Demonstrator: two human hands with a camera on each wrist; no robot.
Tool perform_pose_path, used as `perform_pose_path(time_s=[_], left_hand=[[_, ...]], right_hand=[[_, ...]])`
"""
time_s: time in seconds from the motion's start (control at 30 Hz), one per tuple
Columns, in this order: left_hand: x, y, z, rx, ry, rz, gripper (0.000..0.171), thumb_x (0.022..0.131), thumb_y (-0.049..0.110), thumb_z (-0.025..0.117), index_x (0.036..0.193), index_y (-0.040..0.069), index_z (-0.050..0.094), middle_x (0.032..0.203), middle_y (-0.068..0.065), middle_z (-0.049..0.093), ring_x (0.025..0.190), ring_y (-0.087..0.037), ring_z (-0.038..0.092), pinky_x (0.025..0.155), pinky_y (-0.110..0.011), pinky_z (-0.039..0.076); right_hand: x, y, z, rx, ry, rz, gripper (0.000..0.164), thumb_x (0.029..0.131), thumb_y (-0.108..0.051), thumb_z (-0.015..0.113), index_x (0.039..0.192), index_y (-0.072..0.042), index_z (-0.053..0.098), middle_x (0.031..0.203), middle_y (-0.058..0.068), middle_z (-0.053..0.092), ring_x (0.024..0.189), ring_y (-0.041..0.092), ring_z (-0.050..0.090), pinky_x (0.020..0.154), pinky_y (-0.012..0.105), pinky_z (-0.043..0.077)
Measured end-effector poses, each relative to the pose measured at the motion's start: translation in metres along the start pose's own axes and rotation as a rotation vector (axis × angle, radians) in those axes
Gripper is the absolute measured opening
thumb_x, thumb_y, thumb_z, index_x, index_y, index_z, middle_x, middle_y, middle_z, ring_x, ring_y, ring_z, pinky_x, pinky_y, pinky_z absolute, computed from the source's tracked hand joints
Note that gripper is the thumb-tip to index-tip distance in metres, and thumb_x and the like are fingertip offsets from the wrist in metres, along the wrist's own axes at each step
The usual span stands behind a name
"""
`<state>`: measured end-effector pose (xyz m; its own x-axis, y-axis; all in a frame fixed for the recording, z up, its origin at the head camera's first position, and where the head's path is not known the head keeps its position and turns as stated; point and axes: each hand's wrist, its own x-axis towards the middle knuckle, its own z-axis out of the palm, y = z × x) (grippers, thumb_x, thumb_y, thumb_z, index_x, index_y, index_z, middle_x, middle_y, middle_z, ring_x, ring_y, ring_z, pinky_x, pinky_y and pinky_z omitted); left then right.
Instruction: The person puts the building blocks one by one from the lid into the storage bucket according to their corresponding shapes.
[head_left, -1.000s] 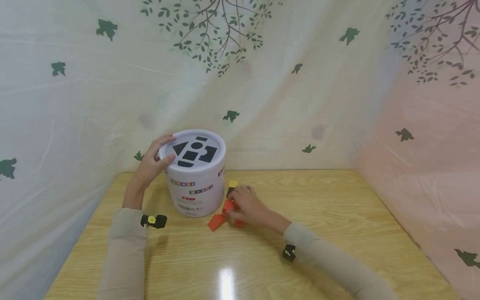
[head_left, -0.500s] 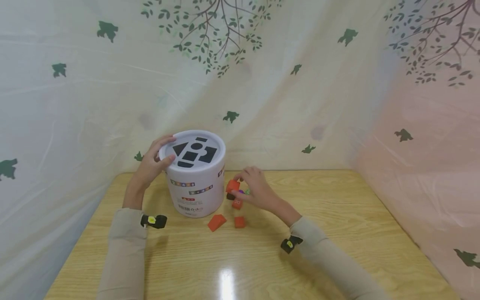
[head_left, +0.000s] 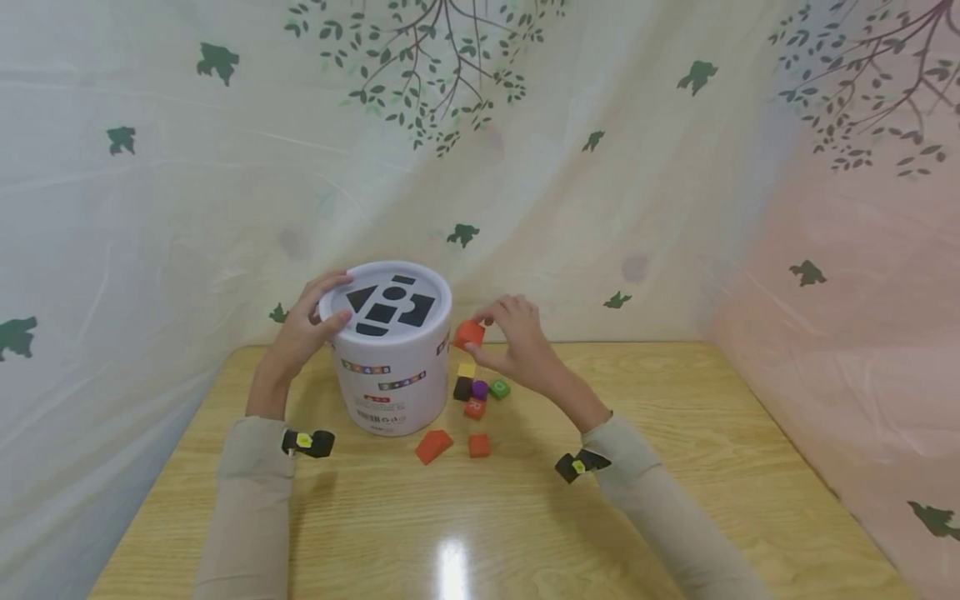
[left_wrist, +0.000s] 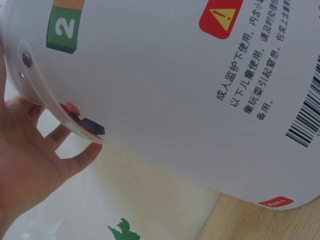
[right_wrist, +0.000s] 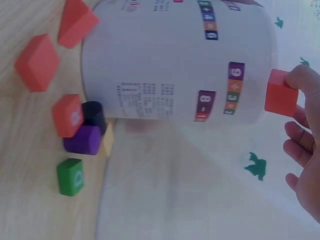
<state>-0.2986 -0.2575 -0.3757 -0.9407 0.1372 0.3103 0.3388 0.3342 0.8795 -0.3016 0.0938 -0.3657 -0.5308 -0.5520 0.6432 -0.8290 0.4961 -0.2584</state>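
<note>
A white bucket [head_left: 390, 387] with printed sums stands upright on the table, and its lid [head_left: 412, 279] has several dark cutouts of different shapes. My left hand [head_left: 303, 321] grips the bucket's rim on the left, thumb and fingertips over the lid's edge; in the left wrist view, this hand [left_wrist: 37, 155] is by the rim and handle strap [left_wrist: 50, 102]. Just right of the rim, my right hand [head_left: 517, 337] pinches a red block [head_left: 469, 334] between thumb and fingers, raised over the other blocks. The right wrist view shows this red block [right_wrist: 281, 95] as cube-like.
At the bucket's right foot lie a yellow block [head_left: 467, 369], a black one [head_left: 462, 389], a purple one [head_left: 480, 389], a green lettered one [head_left: 499, 388] and a red lettered one [head_left: 475, 408]. Nearer are a red square block [head_left: 478, 446] and a red angular block [head_left: 433, 447].
My right hand has picked up the red block from among the others and lifted it up and away to the level of the bucket's rim. My left hand stays put.
</note>
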Motion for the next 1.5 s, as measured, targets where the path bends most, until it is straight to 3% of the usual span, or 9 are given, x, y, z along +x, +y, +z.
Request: perform_pose_path(time_s=[0.27,0.77,1.23,1.5], left_hand=[[0.0,0.0,0.0,-0.003,0.0,0.008,0.069,0.096,0.029,0.062,0.158,0.017,0.036,0.17,-0.007,0.016,0.153,-0.043,0.021,0.12,-0.072,0.023],[0.0,0.0,0.001,-0.017,-0.004,0.018,0.067,0.097,0.027,0.062,0.158,0.017,0.036,0.17,-0.006,0.017,0.152,-0.042,0.023,0.12,-0.07,0.026],[-0.001,-0.001,0.0,-0.019,-0.006,0.013,0.068,0.097,0.027,0.062,0.158,0.017,0.035,0.17,-0.006,0.017,0.152,-0.043,0.024,0.118,-0.07,0.029],[-0.001,-0.002,-0.001,-0.016,-0.014,0.031,0.067,0.097,0.026,0.061,0.158,0.015,0.035,0.17,-0.008,0.016,0.151,-0.044,0.024,0.119,-0.07,0.028]], right_hand=[[0.026,-0.013,-0.009,0.008,0.042,-0.035,0.039,0.086,-0.025,0.08,0.115,-0.004,0.064,0.109,0.009,0.06,0.107,0.026,0.048,0.098,0.047,0.037],[0.071,-0.036,-0.003,-0.015,0.015,-0.103,0.038,0.09,-0.027,0.076,0.116,-0.004,0.062,0.111,0.01,0.059,0.109,0.027,0.046,0.102,0.049,0.035],[0.095,-0.045,0.009,-0.068,-0.128,-0.027,0.039,0.092,-0.034,0.073,0.12,-0.009,0.063,0.116,0.009,0.059,0.118,0.025,0.046,0.112,0.047,0.033],[0.103,-0.049,0.022,-0.09,-0.189,0.0,0.038,0.093,-0.037,0.072,0.12,-0.011,0.064,0.118,0.005,0.059,0.118,0.022,0.044,0.107,0.043,0.034]])
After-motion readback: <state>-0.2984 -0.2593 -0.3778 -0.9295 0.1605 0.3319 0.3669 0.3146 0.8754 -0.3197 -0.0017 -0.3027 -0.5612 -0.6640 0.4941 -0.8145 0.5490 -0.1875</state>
